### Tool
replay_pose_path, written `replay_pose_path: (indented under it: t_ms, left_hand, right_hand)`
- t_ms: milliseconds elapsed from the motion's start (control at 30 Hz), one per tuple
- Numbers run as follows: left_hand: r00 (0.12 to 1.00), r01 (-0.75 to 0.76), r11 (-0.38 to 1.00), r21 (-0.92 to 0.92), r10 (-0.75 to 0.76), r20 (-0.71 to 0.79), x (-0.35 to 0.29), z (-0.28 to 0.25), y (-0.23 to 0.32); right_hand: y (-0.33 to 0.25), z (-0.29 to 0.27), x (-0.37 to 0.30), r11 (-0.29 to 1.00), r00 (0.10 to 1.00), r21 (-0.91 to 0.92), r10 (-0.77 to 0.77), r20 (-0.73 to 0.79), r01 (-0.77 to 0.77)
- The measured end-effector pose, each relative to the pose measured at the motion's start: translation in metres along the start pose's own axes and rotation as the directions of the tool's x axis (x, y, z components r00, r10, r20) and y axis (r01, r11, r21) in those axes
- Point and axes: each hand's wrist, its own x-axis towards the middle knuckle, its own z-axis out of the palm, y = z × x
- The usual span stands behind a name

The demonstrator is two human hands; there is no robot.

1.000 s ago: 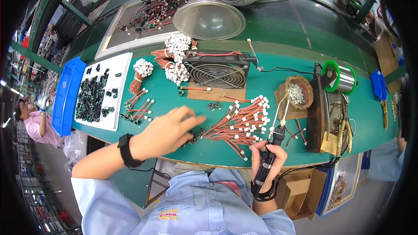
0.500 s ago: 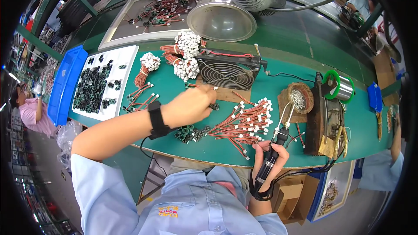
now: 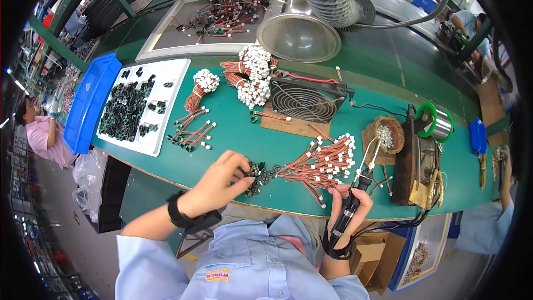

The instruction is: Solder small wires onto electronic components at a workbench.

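My right hand (image 3: 355,204) is closed around the black handle of a soldering iron (image 3: 347,211), its metal tip pointing up toward a round bowl of silvery bits (image 3: 388,135). My left hand (image 3: 219,184), with a black wrist strap, has its fingers bent but apart at the left edge of a pile of small dark-green parts (image 3: 261,179); nothing shows between them. Right of that pile lies a fan of red-and-black wires with white connectors (image 3: 327,161). One wire with a green part (image 3: 269,115) lies before the black fan (image 3: 305,97). Several similar wires (image 3: 191,133) lie farther left.
A white tray (image 3: 175,86) of dark parts and a blue bin (image 3: 78,125) stand at left. Bundled wires (image 3: 252,78) lie beside the fan. A metal hood (image 3: 300,36) stands behind. At right are a solder spool (image 3: 438,122) and a dark box-shaped stand (image 3: 407,161). Co-workers are at both sides.
My left hand has drawn back from in front of the fan to the dark-green pile, uncovering the wire there. My right hand still holds the soldering iron. The view has shifted slightly.
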Motion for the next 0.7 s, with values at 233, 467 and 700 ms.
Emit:
replay_pose_path:
  t_ms: [233, 467, 700]
  left_hand:
    - [0.907, -0.314, 0.946, 0.074, 0.322, -0.271, -0.025, 0.016, 0.017]
    - [0.838, -0.487, 0.87, 0.076, 0.49, -0.239, -0.042, 0.043, 0.004]
    - [0.896, -0.431, 0.89, -0.149, 0.404, -0.182, -0.041, 0.034, 0.003]
  right_hand:
    - [-0.047, 0.005, -0.016, 0.985, 0.985, 0.155, 0.048, 0.169, -0.074]
    - [-0.077, 0.021, -0.015, 0.907, 0.88, 0.288, 0.155, 0.45, -0.307]
    - [-0.079, 0.026, -0.017, 0.787, 0.848, 0.393, 0.294, 0.44, -0.476]
